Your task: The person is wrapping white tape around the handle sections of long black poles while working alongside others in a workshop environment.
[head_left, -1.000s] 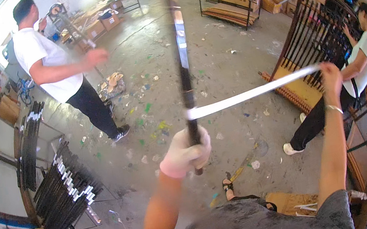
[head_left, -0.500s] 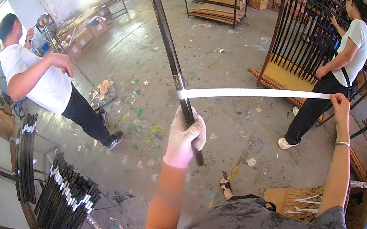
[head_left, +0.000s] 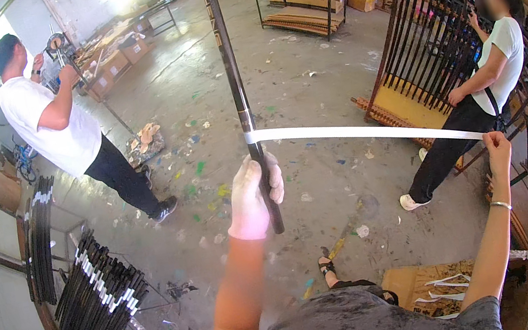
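Left hand [head_left: 253, 199] grips rod [head_left: 231, 65], right hand [head_left: 498, 150] pinches strip [head_left: 364, 130] end — wrapping step, seemingly; next move likely wants even tension.

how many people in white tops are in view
2: the person at the left and the person at the right, beside the rack of dark poles. Others may be hidden.

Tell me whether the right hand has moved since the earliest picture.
Yes, lower in the view: a second ago, the right hand was level with the yellow board; now it is below that board.
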